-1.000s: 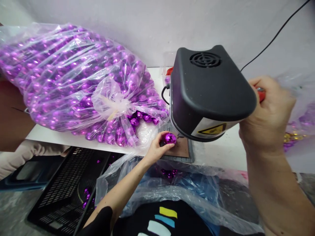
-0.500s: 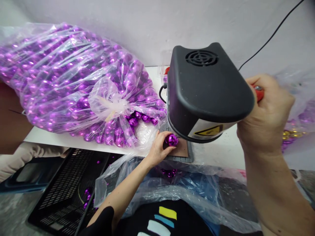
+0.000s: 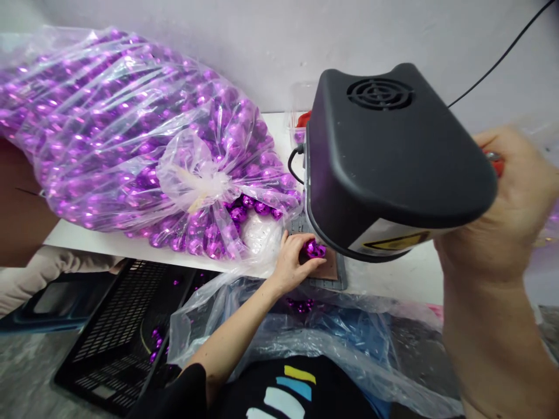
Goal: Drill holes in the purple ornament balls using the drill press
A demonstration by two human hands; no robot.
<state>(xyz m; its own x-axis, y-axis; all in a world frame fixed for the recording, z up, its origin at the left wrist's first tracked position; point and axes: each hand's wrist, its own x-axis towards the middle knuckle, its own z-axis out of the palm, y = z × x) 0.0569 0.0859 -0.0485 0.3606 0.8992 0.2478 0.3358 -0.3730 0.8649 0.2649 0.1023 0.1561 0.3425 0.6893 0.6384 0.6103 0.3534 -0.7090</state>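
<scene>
head view: we find the l. hand (image 3: 293, 263) partly open, thumb & fingers closed about the ball (image 3: 316, 249), which is above the brown pad (image 3: 331, 267) by the machine's (image 3: 406, 157) lower edge. r. hand (image 3: 502, 215) is curled round the red handle (image 3: 498, 167), r. side; fingertips hidden, so we can't tell how tight. we note a tied bag (image 3: 131, 128) of purple balls on the table (image 3: 395, 278), l. of machine; black crate (image 3: 122, 308) below.
</scene>
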